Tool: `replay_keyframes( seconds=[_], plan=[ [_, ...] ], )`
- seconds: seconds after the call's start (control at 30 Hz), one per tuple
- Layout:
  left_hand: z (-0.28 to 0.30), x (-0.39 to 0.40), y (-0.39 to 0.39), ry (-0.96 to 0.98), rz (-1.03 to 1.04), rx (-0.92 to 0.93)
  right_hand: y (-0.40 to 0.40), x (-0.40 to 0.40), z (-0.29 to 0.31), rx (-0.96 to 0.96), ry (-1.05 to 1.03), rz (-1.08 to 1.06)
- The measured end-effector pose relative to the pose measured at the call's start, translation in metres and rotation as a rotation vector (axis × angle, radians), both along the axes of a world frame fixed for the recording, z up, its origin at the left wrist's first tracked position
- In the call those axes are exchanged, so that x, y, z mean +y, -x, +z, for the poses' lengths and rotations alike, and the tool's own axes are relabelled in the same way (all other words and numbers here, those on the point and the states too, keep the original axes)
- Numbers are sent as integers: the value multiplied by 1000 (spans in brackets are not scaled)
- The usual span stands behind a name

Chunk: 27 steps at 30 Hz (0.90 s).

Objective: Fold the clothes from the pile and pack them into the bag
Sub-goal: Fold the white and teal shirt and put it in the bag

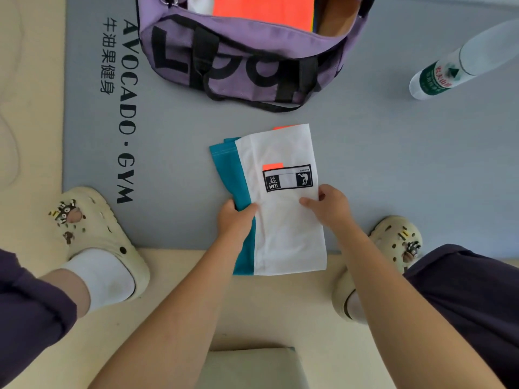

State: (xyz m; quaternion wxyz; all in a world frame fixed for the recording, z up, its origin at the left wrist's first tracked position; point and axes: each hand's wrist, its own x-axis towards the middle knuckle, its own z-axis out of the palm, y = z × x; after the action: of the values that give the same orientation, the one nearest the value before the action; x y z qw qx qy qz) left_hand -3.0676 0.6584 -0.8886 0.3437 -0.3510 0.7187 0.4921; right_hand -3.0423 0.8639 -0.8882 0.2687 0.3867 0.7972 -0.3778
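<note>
A folded white and teal garment (pixel 283 228) with a black TEAM label lies on the grey mat in front of me. My left hand (pixel 234 220) grips its left edge, thumb on top of the white panel and fingers under the teal fold. My right hand (pixel 327 204) pinches the right edge just below the label. A purple duffel bag (pixel 244 54) with black lettering stands open at the top of the view. An orange folded garment (pixel 261 7) and a white one lie inside it.
The grey gym mat (pixel 407 164) carries printed lettering on its left side. A plastic water bottle (pixel 455 66) lies at the upper right. My feet in cream clogs (pixel 98 228) flank the garment. Cream floor surrounds the mat.
</note>
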Motion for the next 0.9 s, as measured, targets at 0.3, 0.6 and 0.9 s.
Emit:
replay_keyframes(
  seconds=[0.3,0.6,0.9],
  plan=[
    [0,-22,21,-302,176,-66,-8,20,17,114,415,-349],
    [44,-33,93,-368,-22,368,41,25,58,445,671,-306],
    [45,-50,118,-34,-599,416,68,17,73,364,219,128]
  ],
)
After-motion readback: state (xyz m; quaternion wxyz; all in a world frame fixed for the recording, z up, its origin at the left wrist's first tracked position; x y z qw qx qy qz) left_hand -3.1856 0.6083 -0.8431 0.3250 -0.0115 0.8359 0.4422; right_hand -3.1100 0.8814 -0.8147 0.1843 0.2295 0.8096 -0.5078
